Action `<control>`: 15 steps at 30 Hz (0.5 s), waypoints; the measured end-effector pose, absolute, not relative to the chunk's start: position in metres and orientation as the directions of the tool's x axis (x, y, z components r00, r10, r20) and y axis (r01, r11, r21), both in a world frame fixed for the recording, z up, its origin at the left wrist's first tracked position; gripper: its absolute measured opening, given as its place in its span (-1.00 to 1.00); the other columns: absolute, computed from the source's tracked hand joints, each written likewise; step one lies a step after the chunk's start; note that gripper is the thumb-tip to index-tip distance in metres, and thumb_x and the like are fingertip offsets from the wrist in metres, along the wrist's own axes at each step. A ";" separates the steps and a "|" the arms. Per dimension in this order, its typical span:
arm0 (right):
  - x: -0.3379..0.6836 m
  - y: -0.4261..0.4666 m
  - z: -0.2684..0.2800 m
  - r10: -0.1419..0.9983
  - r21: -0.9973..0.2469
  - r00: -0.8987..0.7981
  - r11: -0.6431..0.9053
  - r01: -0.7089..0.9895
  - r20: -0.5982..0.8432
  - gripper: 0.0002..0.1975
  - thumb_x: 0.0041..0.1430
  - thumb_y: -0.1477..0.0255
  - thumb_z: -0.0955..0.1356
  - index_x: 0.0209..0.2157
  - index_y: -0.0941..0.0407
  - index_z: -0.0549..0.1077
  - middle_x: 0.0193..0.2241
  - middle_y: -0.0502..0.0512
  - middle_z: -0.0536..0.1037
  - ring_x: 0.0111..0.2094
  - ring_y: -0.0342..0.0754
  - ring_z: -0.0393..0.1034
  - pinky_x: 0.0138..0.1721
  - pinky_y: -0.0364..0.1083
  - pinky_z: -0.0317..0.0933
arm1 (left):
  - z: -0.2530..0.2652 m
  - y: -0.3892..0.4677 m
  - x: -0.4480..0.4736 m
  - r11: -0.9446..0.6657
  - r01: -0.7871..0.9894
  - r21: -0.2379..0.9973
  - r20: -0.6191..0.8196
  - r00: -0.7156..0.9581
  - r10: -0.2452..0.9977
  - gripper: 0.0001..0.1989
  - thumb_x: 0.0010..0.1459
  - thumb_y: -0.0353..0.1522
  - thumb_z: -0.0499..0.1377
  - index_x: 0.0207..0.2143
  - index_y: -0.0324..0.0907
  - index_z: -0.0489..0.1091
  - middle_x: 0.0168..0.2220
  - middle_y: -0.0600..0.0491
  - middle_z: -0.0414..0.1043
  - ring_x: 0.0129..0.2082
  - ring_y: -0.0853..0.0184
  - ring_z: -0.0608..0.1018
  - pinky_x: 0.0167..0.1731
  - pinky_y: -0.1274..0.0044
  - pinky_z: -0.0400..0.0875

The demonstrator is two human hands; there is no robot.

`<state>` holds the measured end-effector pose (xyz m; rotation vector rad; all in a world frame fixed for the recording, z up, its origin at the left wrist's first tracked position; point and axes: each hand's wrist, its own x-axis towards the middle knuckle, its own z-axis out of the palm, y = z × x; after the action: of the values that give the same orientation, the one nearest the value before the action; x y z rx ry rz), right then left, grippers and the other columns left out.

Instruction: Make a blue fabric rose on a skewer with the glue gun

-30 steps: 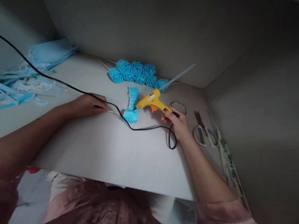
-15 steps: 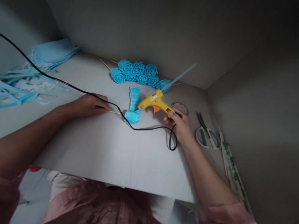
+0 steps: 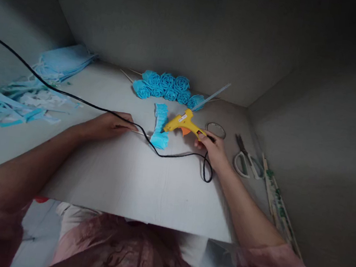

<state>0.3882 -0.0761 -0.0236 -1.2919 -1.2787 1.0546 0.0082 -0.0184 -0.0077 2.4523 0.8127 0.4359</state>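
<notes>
My left hand (image 3: 118, 125) is closed on a thin wooden stick (image 3: 141, 133), whose far end runs into a blue pleated strip (image 3: 161, 116). The strip's near end is folded over around the stick, and the rest stretches away across the table. In my right hand (image 3: 211, 146) is a yellow glue gun (image 3: 182, 122), held by its handle. Its nozzle points left and down at the strip, close to the fold; whether it touches, I cannot tell. A clear glue stick (image 3: 214, 95) juts from the gun's back. The black cord (image 3: 102, 108) crosses over my left hand and the stick.
Several blue rolled flowers (image 3: 166, 87) on sticks lie against the back wall. Blue face masks (image 3: 66, 62) and cut scraps (image 3: 14, 105) are at the left. To the right are a roll of tape (image 3: 216, 130), scissors (image 3: 247, 158) and a long bundle of sticks (image 3: 277, 197).
The glue gun has tilted slightly and its nozzle sits a little lower along the strip. My left hand and the folded end have barely shifted.
</notes>
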 end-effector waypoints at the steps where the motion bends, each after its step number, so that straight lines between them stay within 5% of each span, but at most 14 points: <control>1: 0.389 -0.076 -0.024 0.996 -0.989 0.067 0.050 0.138 0.060 -0.60 0.04 0.09 0.47 -0.25 0.14 0.61 -0.58 -0.04 0.49 -0.53 -0.17 0.26 -0.44 -0.13 0.14 | -0.006 -0.019 0.009 -0.681 0.451 0.577 0.130 0.772 0.622 -0.52 0.49 -0.10 -0.01 0.05 -0.13 0.62 -0.14 -0.07 0.56 -0.18 0.27 0.57 -0.12 0.58 0.43; 8: 0.390 -0.075 -0.025 0.996 -0.985 0.060 0.058 0.160 0.069 -0.61 0.07 0.09 0.47 -0.24 0.12 0.63 -0.56 -0.02 0.51 -0.52 -0.16 0.28 -0.43 -0.13 0.16 | -0.001 -0.021 0.010 -0.672 0.404 0.621 0.099 0.810 0.578 -0.49 0.50 -0.06 -0.02 0.03 -0.16 0.62 -0.10 -0.09 0.56 -0.12 0.25 0.59 -0.06 0.56 0.44; 15: 0.386 -0.076 -0.022 0.996 -0.993 0.083 0.034 0.117 0.044 -0.63 0.00 0.11 0.49 -0.30 0.12 0.60 -0.59 -0.04 0.49 -0.54 -0.16 0.26 -0.46 -0.13 0.14 | -0.016 -0.012 0.006 -0.738 0.438 0.514 0.196 0.777 0.598 -0.56 0.50 -0.16 0.00 0.04 -0.14 0.63 -0.17 -0.07 0.55 -0.18 0.27 0.56 -0.14 0.55 0.41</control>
<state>0.3856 -0.0760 -0.0218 -1.3029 -1.2469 1.0602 0.0061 -0.0123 -0.0163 2.5233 0.7807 0.4886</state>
